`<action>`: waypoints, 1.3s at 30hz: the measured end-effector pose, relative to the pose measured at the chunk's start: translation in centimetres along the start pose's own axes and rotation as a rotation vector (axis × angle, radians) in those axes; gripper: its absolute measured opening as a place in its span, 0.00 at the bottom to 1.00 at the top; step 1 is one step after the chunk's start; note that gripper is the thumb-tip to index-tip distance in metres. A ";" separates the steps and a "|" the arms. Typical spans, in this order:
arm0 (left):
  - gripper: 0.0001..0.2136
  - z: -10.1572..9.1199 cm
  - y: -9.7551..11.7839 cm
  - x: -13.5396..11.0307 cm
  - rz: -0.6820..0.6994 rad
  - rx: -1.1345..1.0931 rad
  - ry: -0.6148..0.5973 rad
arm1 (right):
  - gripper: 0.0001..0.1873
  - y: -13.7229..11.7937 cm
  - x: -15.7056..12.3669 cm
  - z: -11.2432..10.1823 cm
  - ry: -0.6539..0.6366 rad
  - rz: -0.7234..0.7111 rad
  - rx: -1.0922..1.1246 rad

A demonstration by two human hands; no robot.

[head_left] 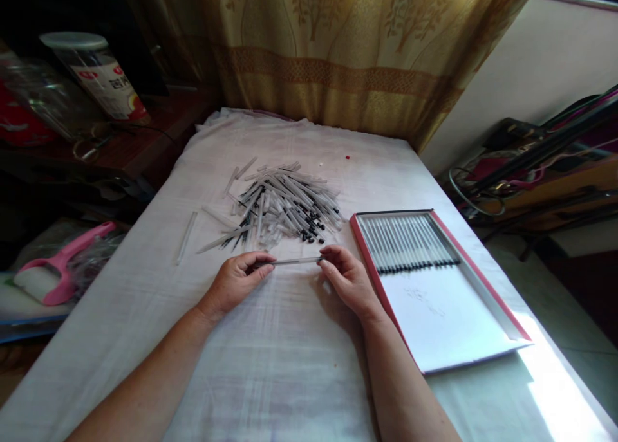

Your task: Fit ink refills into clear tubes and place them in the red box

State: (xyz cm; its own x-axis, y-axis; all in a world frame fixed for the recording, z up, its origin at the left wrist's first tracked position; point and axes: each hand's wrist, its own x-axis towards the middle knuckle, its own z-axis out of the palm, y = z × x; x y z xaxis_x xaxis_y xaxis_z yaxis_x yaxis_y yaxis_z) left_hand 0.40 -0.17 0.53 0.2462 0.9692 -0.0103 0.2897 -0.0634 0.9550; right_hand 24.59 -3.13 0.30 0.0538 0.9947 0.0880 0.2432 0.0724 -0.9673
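Observation:
A slim clear pen (297, 260) is held level between my two hands, above the white cloth. My left hand (241, 276) pinches its left end between thumb and fingers. At the other end, my right hand (346, 278) grips the dark tip, which the fingers partly hide. Just beyond lies a loose heap of pen parts (284, 204), clear tubes mixed with black pieces. To the right, a shallow red-edged box (386, 300) holds a row of pens (410, 242) side by side, black ends toward me. Faint scribbles mark its white bottom.
A white cloth (270, 377) covers the table. One clear tube (187, 237) lies apart at left, and a tiny red piece (347, 157) at the back. Left stand a lidded jar (103, 82) and a pink-handled roller (62, 268). A gold curtain (338, 56) hangs behind.

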 end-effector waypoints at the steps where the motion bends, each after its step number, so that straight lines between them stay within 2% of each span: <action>1: 0.12 0.0 0.0 0.0 -0.006 -0.018 0.005 | 0.12 0.1 0.0 0.0 -0.001 0.012 0.033; 4: 0.13 -0.1 0.1 0.2 -0.036 -0.099 0.040 | 0.10 0.1 0.0 0.2 -0.003 0.033 0.048; 9: 0.15 -0.3 0.4 0.4 -0.068 -0.170 0.042 | 0.13 0.0 -0.1 0.3 -0.022 0.050 0.018; 13: 0.14 -0.2 0.4 0.4 -0.064 -0.167 0.042 | 0.13 -0.3 -0.1 0.1 -0.019 0.054 0.120; 18: 0.13 -0.1 0.4 0.4 -0.062 -0.165 0.038 | 0.11 -0.3 0.0 0.0 -0.021 0.063 0.049; 23: 0.13 -0.1 0.2 0.4 -0.061 -0.157 0.034 | 0.13 -0.3 0.0 0.1 -0.031 0.079 0.141; 39: 0.13 -0.2 0.3 0.4 -0.047 -0.153 0.027 | 0.11 -0.3 0.0 -0.1 -0.059 0.056 0.069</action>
State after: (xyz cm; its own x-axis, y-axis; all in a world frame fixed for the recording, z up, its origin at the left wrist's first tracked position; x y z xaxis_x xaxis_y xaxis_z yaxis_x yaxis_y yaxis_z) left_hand 0.39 0.22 0.84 0.2103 0.9763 -0.0502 0.1557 0.0173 0.9877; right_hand 24.64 -3.12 0.67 0.0081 0.9997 0.0217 0.1742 0.0199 -0.9845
